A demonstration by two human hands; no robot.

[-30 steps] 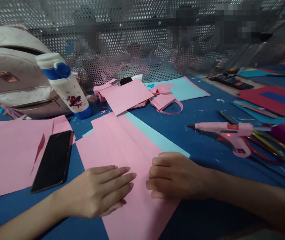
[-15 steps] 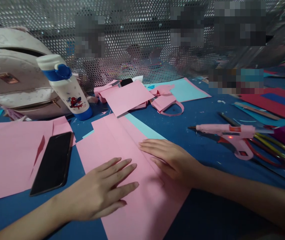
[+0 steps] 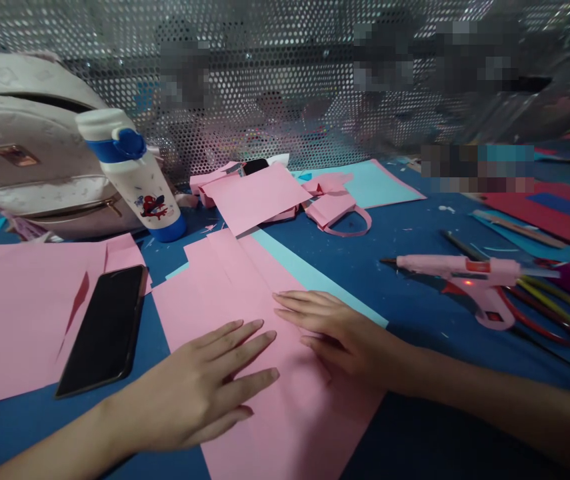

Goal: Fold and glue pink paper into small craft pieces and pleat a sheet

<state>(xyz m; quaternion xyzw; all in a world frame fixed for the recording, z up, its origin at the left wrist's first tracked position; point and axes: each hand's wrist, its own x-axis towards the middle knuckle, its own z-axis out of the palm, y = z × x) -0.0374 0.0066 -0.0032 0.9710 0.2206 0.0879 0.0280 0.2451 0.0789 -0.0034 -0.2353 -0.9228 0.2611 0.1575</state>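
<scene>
A large sheet of pink paper (image 3: 259, 440) lies in front of me, with a raised crease or folded flap running along its length. My left hand (image 3: 199, 390) rests on its left part, fingers spread and palm down. On the right part, my right hand (image 3: 339, 333) lies along the crease with its fingers stretched out, holding nothing. Light blue paper (image 3: 285, 257) shows from under the pink sheet along its right side. A black phone (image 3: 105, 330) lies left of my left hand, partly on another pink sheet (image 3: 9, 313).
A pink glue gun (image 3: 465, 267) with a lit red light lies at right, beside scissors (image 3: 559, 307). A white and blue bottle (image 3: 139, 180) stands before a white backpack (image 3: 25, 147). A small pink paper bag (image 3: 332, 207) and a perforated metal panel (image 3: 275, 80) are at the back.
My right hand has slid slightly towards me along the crease, uncovering more of the light blue paper. My left hand has stayed nearly in place. The view has shifted slightly.
</scene>
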